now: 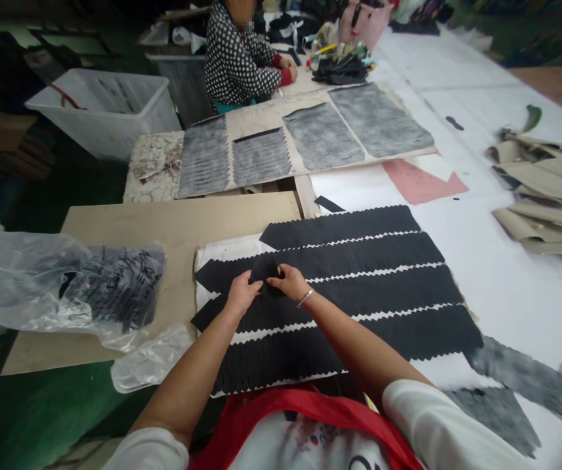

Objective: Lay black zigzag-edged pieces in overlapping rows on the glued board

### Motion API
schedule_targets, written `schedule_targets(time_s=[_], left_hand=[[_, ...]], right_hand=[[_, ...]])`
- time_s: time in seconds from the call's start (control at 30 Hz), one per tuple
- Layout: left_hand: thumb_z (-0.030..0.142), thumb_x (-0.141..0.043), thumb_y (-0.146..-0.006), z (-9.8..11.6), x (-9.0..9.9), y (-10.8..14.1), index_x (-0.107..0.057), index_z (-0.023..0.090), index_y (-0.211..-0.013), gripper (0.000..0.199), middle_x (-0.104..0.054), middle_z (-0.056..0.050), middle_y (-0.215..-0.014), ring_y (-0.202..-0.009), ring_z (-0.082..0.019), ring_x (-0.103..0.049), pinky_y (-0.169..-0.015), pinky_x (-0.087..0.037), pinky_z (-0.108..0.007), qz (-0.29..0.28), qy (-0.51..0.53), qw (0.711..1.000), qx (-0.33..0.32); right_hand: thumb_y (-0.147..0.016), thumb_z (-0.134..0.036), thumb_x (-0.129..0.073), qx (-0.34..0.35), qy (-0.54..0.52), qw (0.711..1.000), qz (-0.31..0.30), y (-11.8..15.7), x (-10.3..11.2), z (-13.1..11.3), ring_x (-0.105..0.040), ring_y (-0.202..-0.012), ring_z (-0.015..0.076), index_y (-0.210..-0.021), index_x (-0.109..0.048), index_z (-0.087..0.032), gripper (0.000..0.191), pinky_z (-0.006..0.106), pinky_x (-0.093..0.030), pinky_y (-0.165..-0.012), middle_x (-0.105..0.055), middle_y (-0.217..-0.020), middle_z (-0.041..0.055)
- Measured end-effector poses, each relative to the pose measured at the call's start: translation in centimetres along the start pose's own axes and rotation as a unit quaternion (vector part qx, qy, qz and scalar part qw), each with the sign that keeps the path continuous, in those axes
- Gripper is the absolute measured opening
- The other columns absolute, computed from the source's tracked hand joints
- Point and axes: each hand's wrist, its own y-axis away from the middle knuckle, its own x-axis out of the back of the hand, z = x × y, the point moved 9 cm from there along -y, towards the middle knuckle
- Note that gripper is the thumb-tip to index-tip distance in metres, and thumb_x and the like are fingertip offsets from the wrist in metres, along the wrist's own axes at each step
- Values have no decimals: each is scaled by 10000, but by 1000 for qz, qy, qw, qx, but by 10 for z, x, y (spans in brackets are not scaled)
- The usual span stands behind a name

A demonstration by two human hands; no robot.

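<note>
A small black piece of material [264, 267] is pinched between my two hands, just above a white board [232, 249]. My left hand [242, 292] grips its left side, and my right hand [290, 282] has its right side between thumb and fingers. Beneath them, rows of overlapping black pieces with zigzag edges [359, 258] cover most of the board. White strips show between the rows. Pointed ends stick out at the left of several rows. The exact kind of material cannot be made out.
Left lies a clear plastic bag [128, 281] of dark pieces on a tan board [187, 219]. Ahead, grey pieces [320, 137] cover another board. Beige fabric [549, 189] is stacked right, with a pink sheet [422, 183] nearer. A person [241, 59] sits across, beside a white bin [104, 104].
</note>
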Motion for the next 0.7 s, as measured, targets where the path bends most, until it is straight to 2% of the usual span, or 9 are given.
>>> schedule_targets(time_s=[0.1,0.17,0.3,0.47,0.6,0.7], left_hand=[[226,-733,-582,-3,-4,-8,-636,139,-877,322,-665,-37,-760,-655,-160,-627,-585,-528,-281,-49,39,997,40],[218,-745,-558,-2,-3,-14,-634,128,-864,338,-668,-48,-753,-644,-165,-630,-573,-528,-284,-55,51,995,59],[203,-763,-519,-1,10,-34,-638,124,-822,337,-657,-34,-683,-610,-171,-633,-574,-530,-296,-6,35,998,60],[175,-747,-534,0,26,-68,-651,132,-795,281,-653,-34,-667,-573,-164,-622,-528,-517,-278,43,-16,997,58],[132,-730,-537,12,33,-106,-643,137,-748,228,-634,-14,-610,-541,-149,-603,-522,-509,-268,72,-33,996,28],[82,-710,-525,18,34,-139,-642,134,-703,197,-616,-9,-564,-540,-161,-606,-540,-507,-274,93,-64,993,20]], right_hand=[[-564,-447,-731,-55,-152,983,-87,-9,-23,13,-497,-543,101,-656,-456,-192,387,239,-402,-518,-511,-561,-53],[-541,-437,-750,-69,-188,976,-86,-17,-27,18,-513,-535,103,-676,-466,-190,400,240,-419,-511,-529,-568,-55],[-516,-363,-767,-56,-134,989,-28,-40,-23,24,-467,-482,78,-635,-444,-191,384,215,-393,-466,-492,-521,-84],[-558,-357,-733,-52,-150,986,-40,-71,-27,27,-494,-510,88,-634,-457,-191,331,228,-426,-498,-509,-535,-73],[-598,-324,-729,-41,-97,994,5,-97,-9,25,-435,-460,65,-610,-452,-192,307,203,-398,-445,-445,-491,-87],[-641,-266,-729,-85,-109,990,-8,-116,-2,32,-474,-436,69,-682,-523,-183,226,213,-438,-435,-479,-509,-67]])
